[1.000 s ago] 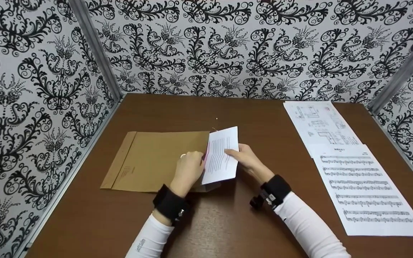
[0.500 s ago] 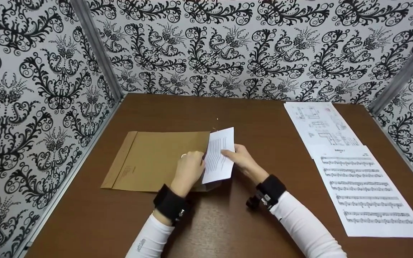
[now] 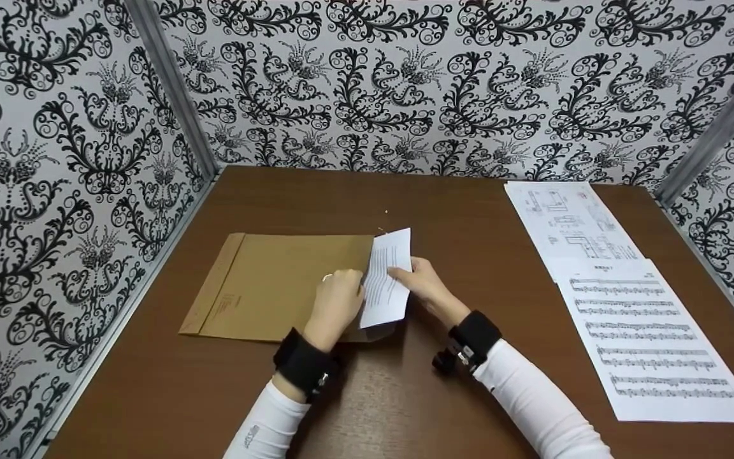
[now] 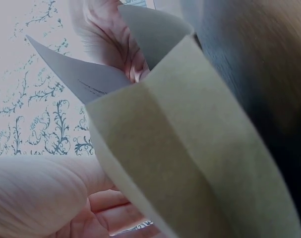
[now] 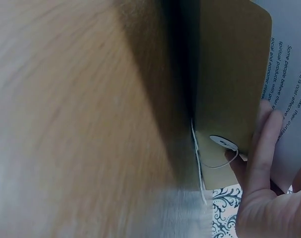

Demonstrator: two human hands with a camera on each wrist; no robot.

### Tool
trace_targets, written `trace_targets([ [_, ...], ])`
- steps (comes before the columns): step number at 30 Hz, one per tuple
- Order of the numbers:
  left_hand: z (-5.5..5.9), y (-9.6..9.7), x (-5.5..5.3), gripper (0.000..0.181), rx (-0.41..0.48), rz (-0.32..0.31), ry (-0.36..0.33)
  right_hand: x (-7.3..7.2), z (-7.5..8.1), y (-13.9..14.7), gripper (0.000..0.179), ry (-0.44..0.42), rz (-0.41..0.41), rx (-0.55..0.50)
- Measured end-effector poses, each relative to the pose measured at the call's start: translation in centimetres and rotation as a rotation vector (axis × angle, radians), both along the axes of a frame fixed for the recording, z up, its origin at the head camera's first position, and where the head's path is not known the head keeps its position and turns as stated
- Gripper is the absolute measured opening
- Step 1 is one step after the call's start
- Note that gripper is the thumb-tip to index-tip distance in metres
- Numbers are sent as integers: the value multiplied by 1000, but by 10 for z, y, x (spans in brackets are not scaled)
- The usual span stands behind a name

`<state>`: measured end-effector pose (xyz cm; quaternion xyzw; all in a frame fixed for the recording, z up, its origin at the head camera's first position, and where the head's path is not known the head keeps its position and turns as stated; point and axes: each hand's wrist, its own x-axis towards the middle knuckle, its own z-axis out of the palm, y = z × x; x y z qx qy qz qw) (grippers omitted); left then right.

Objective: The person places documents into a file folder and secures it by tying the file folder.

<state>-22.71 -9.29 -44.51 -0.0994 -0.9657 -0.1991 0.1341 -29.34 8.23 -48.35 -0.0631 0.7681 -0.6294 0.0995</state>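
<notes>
A brown paper envelope lies left of centre, its mouth facing right. My left hand grips the upper layer at the mouth. From the mouth sticks out a white printed sheet, partly inside. My right hand pinches its right edge, thumb on the printed face and fingers behind. In the left wrist view, the creased envelope side hides much of both hands. The right wrist view shows the envelope flap with a round button and a white string, close by my fingers.
On the right of the brown table lie a sheet of music and, partly under it, a sheet with technical drawings. Patterned walls stand behind and at both sides.
My right hand has moved left, pushing the printed sheet deeper into the envelope. A pink edge at the mouth is now out of sight. The left hand and envelope have stayed put.
</notes>
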Motion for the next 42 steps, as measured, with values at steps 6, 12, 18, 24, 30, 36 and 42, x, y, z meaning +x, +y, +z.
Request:
trace_targets([
  [6,1,-1,0,12,29,-3,-33,2,1,2,33,-6,0,7],
  [12,0,-1,1,12,19,0,-28,3,2,9,37,-5,-2,-27],
  [18,0,0,1,11,14,4,9,7,6,17,43,-62,-1,-115],
  [24,-2,0,1,13,20,1,21,14,11,24,42,-142,-44,-168],
  [30,-2,1,0,13,6,0,15,20,14,29,44,-179,-23,-98],
  [36,-3,2,0,12,-6,8,12,21,16,30,41,-189,38,-71],
  [42,-4,2,1,12,-36,5,37,21,16,29,41,-196,62,-68],
])
